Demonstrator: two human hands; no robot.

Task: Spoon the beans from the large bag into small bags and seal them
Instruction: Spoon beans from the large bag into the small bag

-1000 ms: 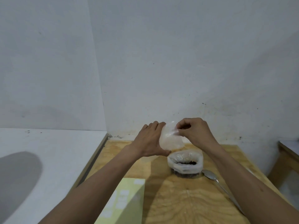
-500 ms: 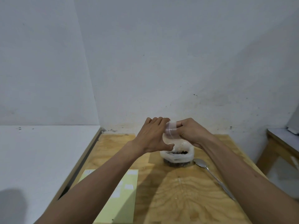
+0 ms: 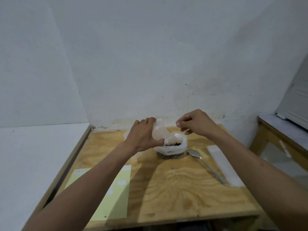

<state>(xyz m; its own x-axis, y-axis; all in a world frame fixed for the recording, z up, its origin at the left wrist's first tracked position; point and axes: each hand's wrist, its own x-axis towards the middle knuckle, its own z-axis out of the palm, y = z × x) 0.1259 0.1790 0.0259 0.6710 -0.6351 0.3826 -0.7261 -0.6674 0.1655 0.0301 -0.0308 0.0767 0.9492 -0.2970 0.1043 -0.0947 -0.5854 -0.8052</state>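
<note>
1. My left hand holds a small bag up, fingers behind the film and thumb curled across its lower edge: a pinch on the plastic.
2. My right hand hovers just right of that grip, fingers curled, thumb and forefinger pressed together. Whether they hold a scrap of film, I cannot tell.
3. Directly below the grip sits the big bag, rim rolled down, dark beans showing in its mouth.
4. The spoon lies untouched on the table, below and right of the right hand.
5. My read: the small bag is not yet opened, and no beans are in it.
6. Risks: the film is thin and slippery, so a one-sided pull could slide it out of the left pinch.
7. The left thumb hangs close over the big bag's rim; a knock there could tip it and scatter beans.
8. Reaching for the spoon blind could sweep it off the edge.
</note>
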